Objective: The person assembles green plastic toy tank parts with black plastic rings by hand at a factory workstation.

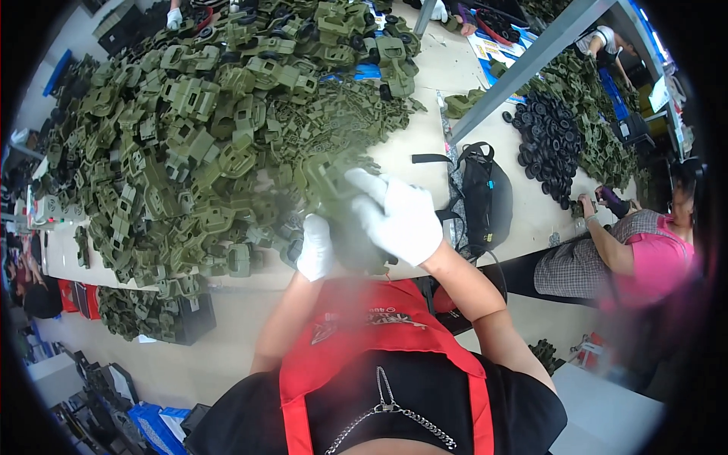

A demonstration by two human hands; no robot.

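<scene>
A dark green plastic toy vehicle body (353, 246), blurred in the picture, sits between my two white-gloved hands at the front edge of the table. My left hand (315, 249) is closed at its left side, thumb upward, most of its fingers hidden. From the right, my right hand (402, 216) reaches over the same piece with its fingers bent around it. Just beyond my fingers lies another green body part (326, 178), also blurred. A big heap of green toy vehicle bodies (189, 144) spreads to the left, and small green parts (341, 114) lie behind my hands.
A black bag (485, 197) lies on the table to my right, near a slanting grey metal post (531, 72). Farther right are a pile of black wheels (546, 144) and a co-worker in pink (656, 258). A dark crate of green parts (193, 318) stands below the table's left edge.
</scene>
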